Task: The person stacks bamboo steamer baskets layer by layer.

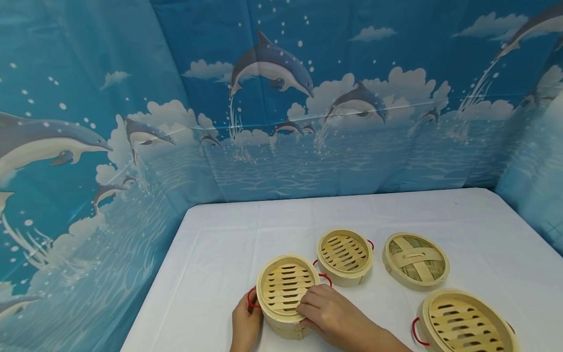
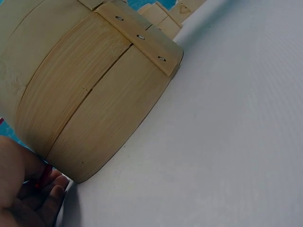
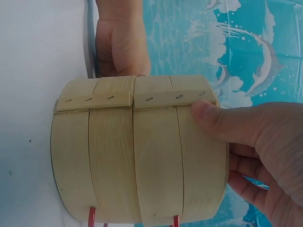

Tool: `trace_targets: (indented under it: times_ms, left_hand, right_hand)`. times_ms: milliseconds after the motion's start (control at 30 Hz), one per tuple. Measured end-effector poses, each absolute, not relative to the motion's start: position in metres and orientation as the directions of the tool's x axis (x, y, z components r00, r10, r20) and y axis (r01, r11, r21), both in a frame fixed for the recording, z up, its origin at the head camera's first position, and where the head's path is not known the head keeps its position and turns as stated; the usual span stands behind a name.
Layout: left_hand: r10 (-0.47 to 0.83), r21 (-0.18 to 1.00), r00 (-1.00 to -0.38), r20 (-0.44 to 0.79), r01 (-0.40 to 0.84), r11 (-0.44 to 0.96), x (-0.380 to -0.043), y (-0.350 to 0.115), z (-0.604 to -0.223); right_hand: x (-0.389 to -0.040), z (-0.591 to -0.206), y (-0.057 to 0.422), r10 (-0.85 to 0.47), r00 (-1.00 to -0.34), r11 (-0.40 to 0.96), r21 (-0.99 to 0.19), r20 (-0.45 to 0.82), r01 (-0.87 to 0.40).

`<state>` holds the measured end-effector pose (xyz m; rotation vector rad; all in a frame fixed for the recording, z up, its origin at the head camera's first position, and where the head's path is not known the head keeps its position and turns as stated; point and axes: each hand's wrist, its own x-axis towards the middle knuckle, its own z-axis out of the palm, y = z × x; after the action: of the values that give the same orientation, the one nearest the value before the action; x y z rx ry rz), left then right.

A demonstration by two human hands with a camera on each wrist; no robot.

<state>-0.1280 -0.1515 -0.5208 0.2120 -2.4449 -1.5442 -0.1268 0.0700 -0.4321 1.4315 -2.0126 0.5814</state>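
Note:
Two round bamboo steamer baskets stand stacked near the table's front edge. Slots line the floor of the upper basket point(image 1: 273, 281); beneath it sits the lower basket point(image 3: 111, 161), with stapled seams on both walls. My right hand point(image 1: 325, 310) grips the upper basket's near right rim, thumb on the outer wall and fingers over the edge. At the stack's left side, my left hand point(image 1: 246, 320) holds the lower basket, its fingers curled by a red cord handle point(image 2: 45, 175). Part of the left hand is hidden behind the stack in the right wrist view.
Behind the stack to the right is another slotted steamer basket point(image 1: 344, 252) with red handles. A woven bamboo lid point(image 1: 415, 259) lies further right. A larger-looking basket point(image 1: 466, 325) is at the front right of the white-covered table point(image 1: 228, 234). A dolphin-print curtain point(image 1: 281, 161) surrounds the table.

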Motion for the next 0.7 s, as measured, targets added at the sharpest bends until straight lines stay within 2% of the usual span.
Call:
trace_targets:
  times_ms: [167,300,467,567,700]
  left_hand:
    - [-0.254,0.894,-0.954,0.161,0.032,0.447,-0.127,-0.151,-0.521]
    - [-0.325,0.909,-0.920,0.219,0.072,0.410,-0.126,-0.152,-0.520]
    - [-0.399,0.933,-0.855,0.330,0.230,0.276,-0.125,-0.156,-0.517]
    - [-0.353,0.943,-0.876,0.329,0.290,0.161,-0.123,-0.157,-0.514]
    - [-0.286,0.955,-0.913,0.290,0.297,0.022,-0.120,-0.156,-0.509]
  right_hand:
    - [-0.127,-0.433,0.070,-0.684,-0.236,0.320,-0.008,0.690,-0.948]
    - [-0.127,-0.433,0.069,-0.683,-0.234,0.320,-0.005,0.692,-0.947]
    - [-0.126,-0.433,0.069,-0.681,-0.239,0.321,-0.012,0.693,-0.947]
    - [-0.126,-0.433,0.070,-0.680,-0.238,0.317,-0.015,0.694,-0.948]
    - [-0.127,-0.433,0.070,-0.679,-0.231,0.313,-0.010,0.697,-0.950]
